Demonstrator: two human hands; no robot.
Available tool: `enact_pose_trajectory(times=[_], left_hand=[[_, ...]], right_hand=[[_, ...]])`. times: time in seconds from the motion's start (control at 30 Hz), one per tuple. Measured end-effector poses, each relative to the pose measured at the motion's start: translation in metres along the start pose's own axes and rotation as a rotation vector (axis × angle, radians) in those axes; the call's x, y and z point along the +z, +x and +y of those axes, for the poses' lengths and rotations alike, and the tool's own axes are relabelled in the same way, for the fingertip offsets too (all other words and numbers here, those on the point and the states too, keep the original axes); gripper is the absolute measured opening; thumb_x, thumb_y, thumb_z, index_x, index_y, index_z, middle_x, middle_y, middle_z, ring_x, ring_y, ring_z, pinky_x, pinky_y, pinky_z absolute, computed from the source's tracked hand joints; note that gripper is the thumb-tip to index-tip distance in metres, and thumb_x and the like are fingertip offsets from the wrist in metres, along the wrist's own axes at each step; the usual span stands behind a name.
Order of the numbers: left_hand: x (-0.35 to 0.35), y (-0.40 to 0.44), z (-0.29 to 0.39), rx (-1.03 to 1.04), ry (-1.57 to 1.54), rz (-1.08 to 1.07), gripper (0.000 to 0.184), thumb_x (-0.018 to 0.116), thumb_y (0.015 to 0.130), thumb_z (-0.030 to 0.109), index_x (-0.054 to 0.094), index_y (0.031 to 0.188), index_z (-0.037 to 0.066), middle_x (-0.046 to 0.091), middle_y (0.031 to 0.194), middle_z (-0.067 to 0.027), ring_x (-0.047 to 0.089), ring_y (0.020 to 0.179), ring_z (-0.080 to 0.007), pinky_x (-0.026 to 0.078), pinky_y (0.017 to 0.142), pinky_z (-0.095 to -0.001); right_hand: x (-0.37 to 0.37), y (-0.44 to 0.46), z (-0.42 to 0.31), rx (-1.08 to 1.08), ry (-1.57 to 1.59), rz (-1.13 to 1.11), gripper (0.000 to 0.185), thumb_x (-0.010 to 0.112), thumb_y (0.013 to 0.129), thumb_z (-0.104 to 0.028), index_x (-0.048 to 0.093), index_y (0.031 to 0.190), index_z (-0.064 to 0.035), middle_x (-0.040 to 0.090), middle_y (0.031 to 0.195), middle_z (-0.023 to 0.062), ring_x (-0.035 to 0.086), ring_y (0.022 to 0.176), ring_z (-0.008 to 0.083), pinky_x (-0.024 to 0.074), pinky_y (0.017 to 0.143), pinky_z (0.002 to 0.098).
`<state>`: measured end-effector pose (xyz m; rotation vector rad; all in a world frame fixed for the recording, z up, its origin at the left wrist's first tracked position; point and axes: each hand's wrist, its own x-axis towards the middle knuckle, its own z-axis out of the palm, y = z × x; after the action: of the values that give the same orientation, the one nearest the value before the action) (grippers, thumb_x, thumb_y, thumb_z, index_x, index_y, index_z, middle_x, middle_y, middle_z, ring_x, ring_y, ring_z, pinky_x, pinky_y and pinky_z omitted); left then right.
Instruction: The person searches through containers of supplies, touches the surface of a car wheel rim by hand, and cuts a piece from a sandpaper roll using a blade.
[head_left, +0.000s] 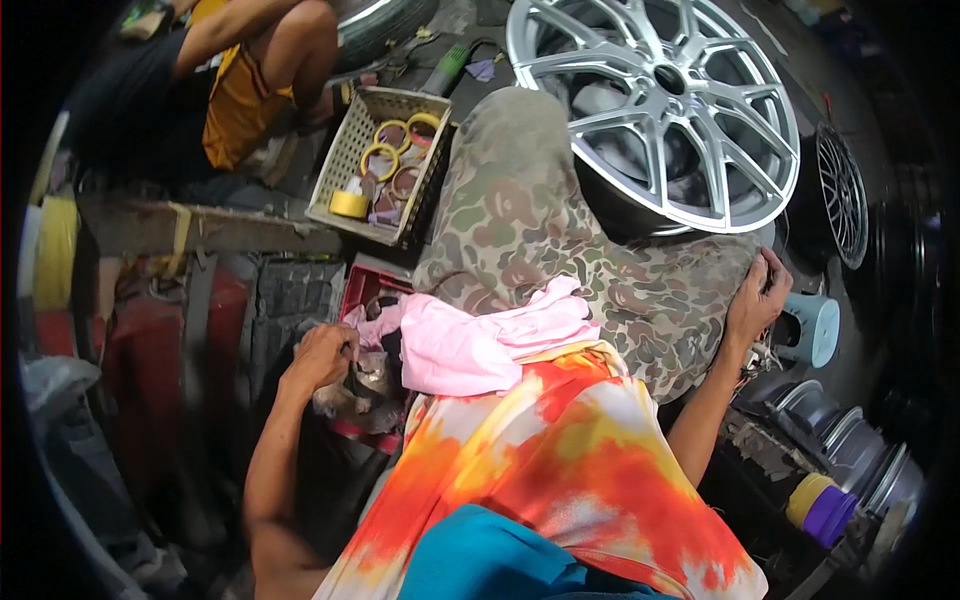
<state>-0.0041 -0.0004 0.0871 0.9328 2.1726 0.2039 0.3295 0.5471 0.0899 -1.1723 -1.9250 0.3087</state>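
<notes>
My left hand [325,355] is at the red bin [358,290] beside my hip, with its fingers curled in. Whatever it may hold is hidden. Right by it, a pink cloth [465,345] lies across my lap, one end trailing toward the bin. Crumpled items inside the bin are hard to make out. My right hand [762,292] is beside my knee in camouflage trousers [640,290], its fingers bent and closed; I cannot see anything in them. A silver multi-spoke wheel rim [672,80] lies in front of my legs, close to that knee.
A beige plastic basket [330,190] holds several yellow tape rolls [380,162] and brown scraps. Another person in orange shorts [240,105] sits at the upper left. On the right are a light blue stool [822,330], a dark rim [842,195] and stacked wheels [860,445].
</notes>
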Motion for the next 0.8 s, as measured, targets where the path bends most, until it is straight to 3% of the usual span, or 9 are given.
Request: enact_pose_trajectory(times=[0.1,0.13,0.23,0.3,0.37,0.5,0.57,0.7,0.8], left_hand=[[-0.036,0.019,0.034,0.092,-0.112,0.259,0.008,0.063,0.078,-0.003,0.068,0.082,0.002,0.068,0.087,-0.0189,0.068,0.088,-0.0414,0.052,0.079,-0.0475],[-0.052,0.021,0.057,0.121,-0.067,0.308,0.010,0.061,0.080,-0.006,0.067,0.087,-0.003,0.064,0.085,-0.0168,0.065,0.080,-0.0353,0.050,0.073,-0.0401],[-0.078,0.033,0.107,0.254,-0.051,0.466,0.015,0.060,0.082,-0.008,0.066,0.095,-0.004,0.062,0.087,-0.0161,0.064,0.081,-0.0333,0.050,0.075,-0.0380],[-0.080,0.046,0.130,0.377,-0.107,0.555,0.022,0.062,0.088,-0.008,0.067,0.108,-0.002,0.066,0.100,-0.0157,0.067,0.091,-0.0323,0.052,0.084,-0.0346],[-0.082,0.051,0.169,0.445,-0.115,0.596,0.029,0.068,0.092,-0.001,0.068,0.121,0.001,0.068,0.119,-0.0179,0.067,0.114,-0.0346,0.051,0.101,-0.0399],[-0.053,0.070,0.202,0.489,-0.065,0.501,0.074,0.081,0.089,0.023,0.051,0.155,0.012,0.040,0.162,-0.0236,0.043,0.147,-0.0435,0.039,0.120,-0.0491],[-0.028,0.075,0.214,0.468,0.106,0.617,0.081,0.083,0.087,0.025,0.046,0.159,0.016,0.035,0.166,-0.0235,0.037,0.152,-0.0441,0.035,0.123,-0.0498],[-0.022,0.078,0.206,0.471,0.086,0.654,0.084,0.083,0.087,0.025,0.043,0.160,0.015,0.032,0.167,-0.0235,0.035,0.153,-0.0436,0.034,0.124,-0.0501],[-0.024,0.085,0.186,0.512,-0.124,0.596,0.090,0.082,0.090,0.026,0.035,0.163,0.006,0.033,0.166,-0.0255,0.036,0.153,-0.0422,0.032,0.125,-0.0477]], right_hand=[[-0.001,0.002,0.005,-0.027,-0.001,0.024,0.021,0.069,0.099,-0.015,0.073,0.115,-0.0008,0.070,0.114,0.0138,0.064,0.112,0.0311,0.0477,0.101,0.0407],[-0.001,0.002,0.003,-0.045,-0.013,0.023,0.021,0.070,0.099,-0.015,0.073,0.115,-0.0013,0.070,0.114,0.0136,0.064,0.112,0.0312,0.0475,0.102,0.0412],[-0.002,-0.002,0.004,-0.047,0.004,0.042,0.021,0.070,0.098,-0.015,0.073,0.115,-0.0026,0.070,0.114,0.0129,0.063,0.114,0.0313,0.0471,0.102,0.0425],[0.000,-0.001,-0.001,-0.033,0.010,0.028,0.021,0.070,0.098,-0.015,0.073,0.115,-0.0029,0.069,0.114,0.0129,0.063,0.114,0.0318,0.0472,0.102,0.0423],[0.000,0.001,0.001,-0.055,0.001,0.016,0.020,0.069,0.098,-0.015,0.073,0.114,-0.0031,0.069,0.114,0.0130,0.063,0.113,0.0322,0.0472,0.101,0.0420],[0.001,0.002,0.005,-0.059,-0.018,0.006,0.021,0.069,0.098,-0.015,0.073,0.115,-0.0027,0.069,0.114,0.0135,0.064,0.111,0.0318,0.0476,0.101,0.0417],[0.002,0.001,0.007,-0.041,-0.036,0.008,0.022,0.070,0.098,-0.015,0.074,0.115,-0.0021,0.069,0.114,0.0137,0.064,0.112,0.0305,0.0480,0.101,0.0410],[0.002,0.001,0.008,-0.032,-0.002,-0.011,0.023,0.069,0.100,-0.015,0.074,0.117,-0.0006,0.069,0.116,0.0136,0.065,0.113,0.0293,0.0479,0.104,0.0395],[0.005,0.002,0.009,-0.022,-0.008,-0.023,0.024,0.069,0.100,-0.015,0.073,0.118,0.0010,0.069,0.117,0.0143,0.065,0.113,0.0296,0.0477,0.104,0.0399]])
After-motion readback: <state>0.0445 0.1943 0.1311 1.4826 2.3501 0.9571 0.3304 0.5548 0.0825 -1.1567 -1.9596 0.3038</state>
